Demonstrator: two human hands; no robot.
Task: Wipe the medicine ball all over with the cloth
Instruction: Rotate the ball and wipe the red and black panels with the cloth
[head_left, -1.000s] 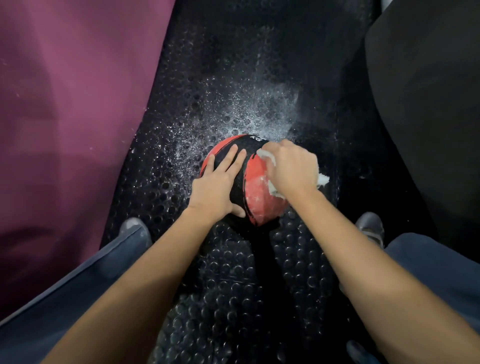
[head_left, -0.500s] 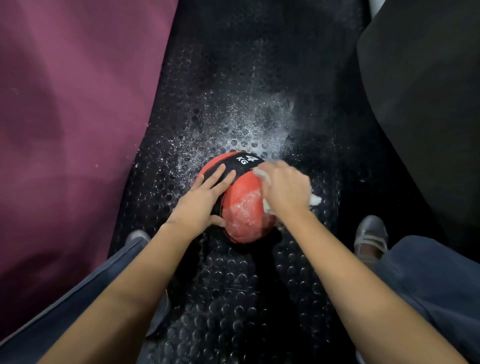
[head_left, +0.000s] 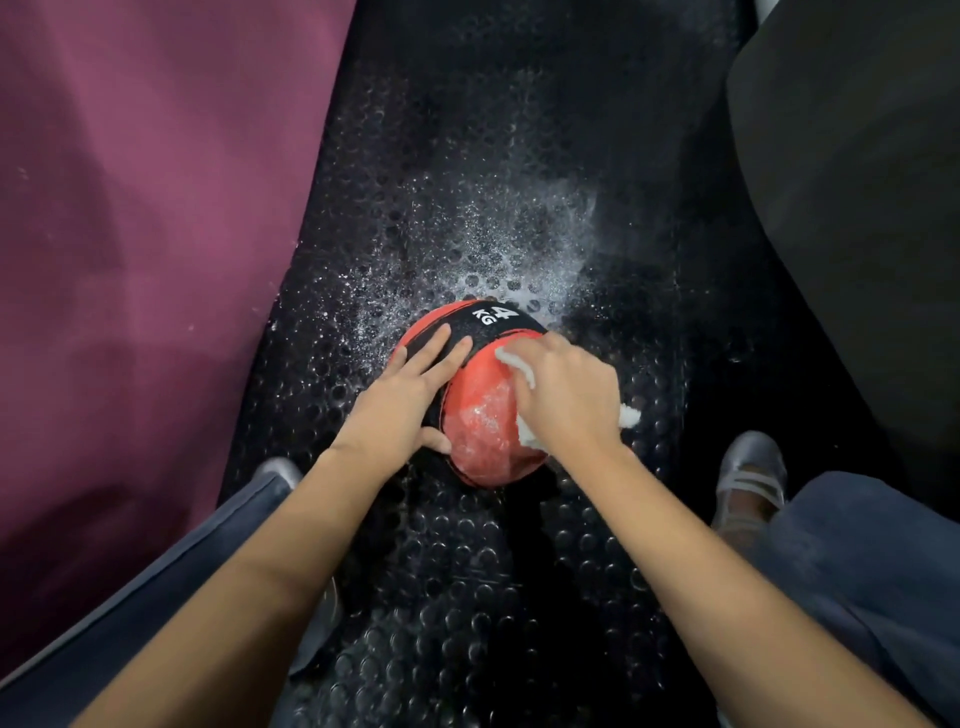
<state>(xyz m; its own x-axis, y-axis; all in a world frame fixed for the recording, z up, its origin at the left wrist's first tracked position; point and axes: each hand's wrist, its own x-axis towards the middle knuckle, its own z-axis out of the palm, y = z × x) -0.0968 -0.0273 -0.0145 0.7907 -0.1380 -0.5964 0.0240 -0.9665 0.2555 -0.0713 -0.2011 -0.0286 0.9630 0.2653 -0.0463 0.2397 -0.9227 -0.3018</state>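
- The medicine ball (head_left: 480, 410) sits on the studded black floor mat (head_left: 467, 597), about midway between its side edges, just ahead of your feet. Red panels, a black band marked "4 KG".
- Judged heavy for its size: it should stay put under a rub, but it is round and will roll if you push off-centre.
- The skin looks grainy rubber; the near red panel shows a wet or powdery white film, so expect it to be slippery there.
- Your left hand (head_left: 402, 405) lies flat on the black band, fingers straight and a little apart, thumb low on the near side. A good bracing place: dry and textured.
- Your right hand (head_left: 563, 397) has its fingers curled, bunching the white cloth (head_left: 524, 371) against the upper right of the ball; cloth ends poke out both sides.
- The cloth is soft and limp; keep it wadded.
- White specks are scattered over the mat beyond the ball.
- The underside is hidden; judge it unwiped. To turn the ball, cup it low with both palms.
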